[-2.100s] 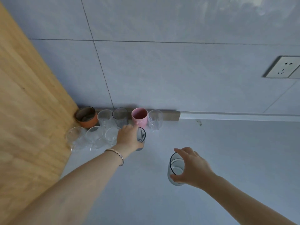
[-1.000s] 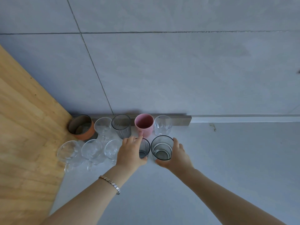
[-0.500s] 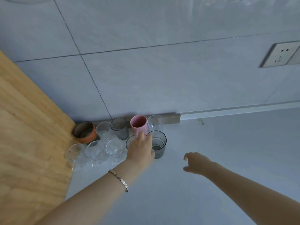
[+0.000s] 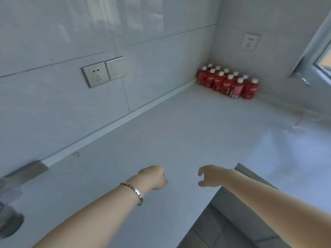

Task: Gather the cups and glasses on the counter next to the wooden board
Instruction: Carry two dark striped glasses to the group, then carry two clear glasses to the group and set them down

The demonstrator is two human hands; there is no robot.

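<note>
Both of my hands hover empty over the grey counter [image 4: 179,136]. My left hand [image 4: 155,178], with a bracelet on the wrist, has its fingers curled in. My right hand [image 4: 210,176] is beside it, with fingers bent and apart. A blurred dark grey glass [image 4: 9,224] shows at the left edge, well left of both hands. A clear stemmed glass [image 4: 307,119] stands far to the right on the counter, faint and blurred. The wooden board and the other gathered cups are out of view.
Several red bottles [image 4: 228,82] with white caps stand in the far corner. A wall socket [image 4: 96,74] and a switch are on the tiled wall. The counter's front edge [image 4: 250,173] drops off below my right arm. A window frame is at the upper right.
The view has swung right, away from the cups and the board. My left hand has left the striped glass, and both hands have moved right over bare counter.
</note>
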